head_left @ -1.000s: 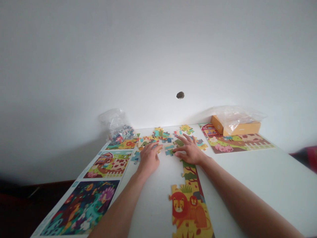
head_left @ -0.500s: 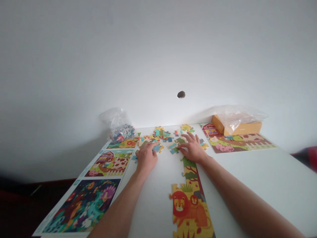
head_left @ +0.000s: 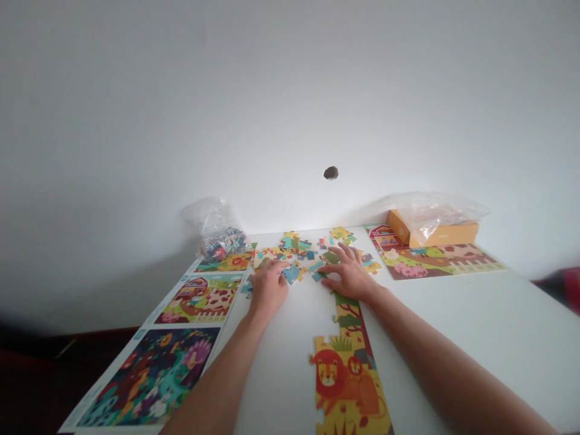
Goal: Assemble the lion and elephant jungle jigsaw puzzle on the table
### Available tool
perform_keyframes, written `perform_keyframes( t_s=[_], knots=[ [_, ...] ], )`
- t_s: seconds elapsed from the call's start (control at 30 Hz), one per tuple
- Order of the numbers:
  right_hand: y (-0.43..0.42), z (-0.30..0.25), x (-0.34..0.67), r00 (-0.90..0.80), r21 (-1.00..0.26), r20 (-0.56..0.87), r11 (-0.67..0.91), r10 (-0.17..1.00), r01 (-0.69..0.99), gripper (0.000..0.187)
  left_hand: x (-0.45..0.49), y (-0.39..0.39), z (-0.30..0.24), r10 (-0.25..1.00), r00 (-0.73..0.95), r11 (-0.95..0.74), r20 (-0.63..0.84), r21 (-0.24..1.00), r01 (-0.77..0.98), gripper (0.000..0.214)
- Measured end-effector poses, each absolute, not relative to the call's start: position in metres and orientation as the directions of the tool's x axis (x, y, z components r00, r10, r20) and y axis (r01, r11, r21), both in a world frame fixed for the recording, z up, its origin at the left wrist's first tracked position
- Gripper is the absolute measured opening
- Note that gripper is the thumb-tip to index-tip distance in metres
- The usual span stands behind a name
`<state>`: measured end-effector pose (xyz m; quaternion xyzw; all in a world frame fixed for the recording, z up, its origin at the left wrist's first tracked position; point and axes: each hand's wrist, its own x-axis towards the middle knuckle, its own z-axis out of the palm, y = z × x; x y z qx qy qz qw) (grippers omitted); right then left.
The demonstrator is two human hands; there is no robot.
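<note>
My left hand (head_left: 270,285) rests at the near left of a cluster of loose jigsaw pieces (head_left: 296,244). Its index finger and thumb are apart, beside a blue and yellow piece (head_left: 292,273); the other fingers are partly hidden. With fingers spread, my right hand (head_left: 351,275) lies over pieces at the cluster's right. Its fingertips touch or hover by a blue-green piece (head_left: 316,270); contact is hard to tell. Below that hand runs a joined puzzle section (head_left: 351,374) with lions and a tree, its top end partly covered by the hand.
On the left lies a printed picture sheet (head_left: 149,380) with several scenes. A clear bag of pieces (head_left: 222,241) sits at its far end. Back right, an orange box (head_left: 444,234) with clear plastic over it stands on a farm picture (head_left: 441,260). A white wall (head_left: 290,121) rises behind.
My right hand has shifted slightly left and its fingers have spread. The blue and yellow piece by my left hand shows more. The joined section has stayed put.
</note>
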<state>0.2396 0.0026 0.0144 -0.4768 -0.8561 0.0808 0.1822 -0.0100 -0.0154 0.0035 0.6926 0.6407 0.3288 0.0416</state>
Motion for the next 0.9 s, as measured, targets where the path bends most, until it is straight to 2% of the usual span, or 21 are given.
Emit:
perform_keyframes(
  t_s=[0.23, 0.73, 0.8, 0.9],
  knots=[
    [0.004, 0.013, 0.24, -0.444, -0.311, 0.215, 0.492, 0.87, 0.813, 0.029, -0.002, -0.023, 0.009, 0.955, 0.0, -0.118, 0.297, 0.379, 0.918, 0.029],
    [0.005, 0.01, 0.24, -0.349, -0.271, 0.272, 0.419, 0.897, 0.866, 0.03, 0.002, -0.025, 0.013, 0.973, 0.002, -0.098, 0.231, 0.408, 0.908, 0.026],
    [0.006, 0.01, 0.24, -0.323, -0.269, 0.27, 0.393, 0.907, 0.879, 0.034, 0.0, -0.025, 0.014, 0.97, -0.017, -0.085, 0.244, 0.398, 0.914, 0.025],
    [0.005, 0.012, 0.24, -0.32, -0.273, 0.285, 0.396, 0.904, 0.877, 0.039, -0.004, -0.024, 0.018, 0.946, -0.13, 0.014, 0.298, 0.361, 0.933, 0.028]
  ],
)
